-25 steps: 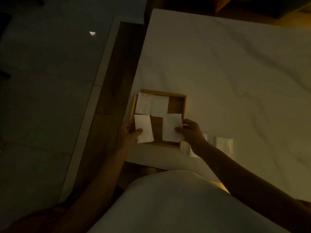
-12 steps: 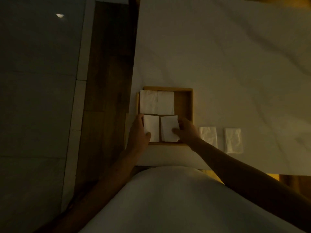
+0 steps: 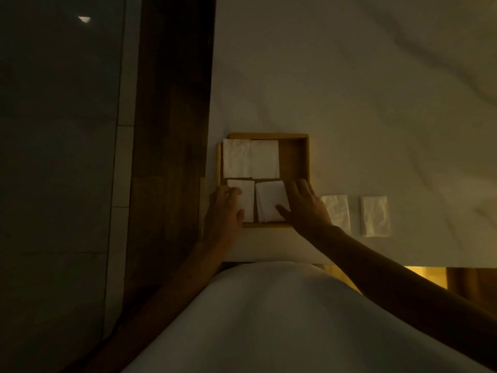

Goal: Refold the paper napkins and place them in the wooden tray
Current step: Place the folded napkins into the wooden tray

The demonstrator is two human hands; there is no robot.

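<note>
A square wooden tray sits near the table's left front corner. Two folded white napkins lie side by side in its far half. Two more lie in the near half: the left one under the fingers and thumb of my left hand, the right one under the thumb of my right hand, whose fingers spread flat over the tray's right part. Both napkins lie flat on the tray floor. Two folded napkins lie on the table right of the tray.
The white tabletop stretches far and right of the tray. Its left edge runs just beside the tray, with dark wooden flooring and grey tiles below. My white-clothed body fills the bottom of the view.
Both hands lowered their napkins from above the tray's near rim down into its near half, side by side. The fingers have loosened and now lie flatter on them. The view has shifted.
</note>
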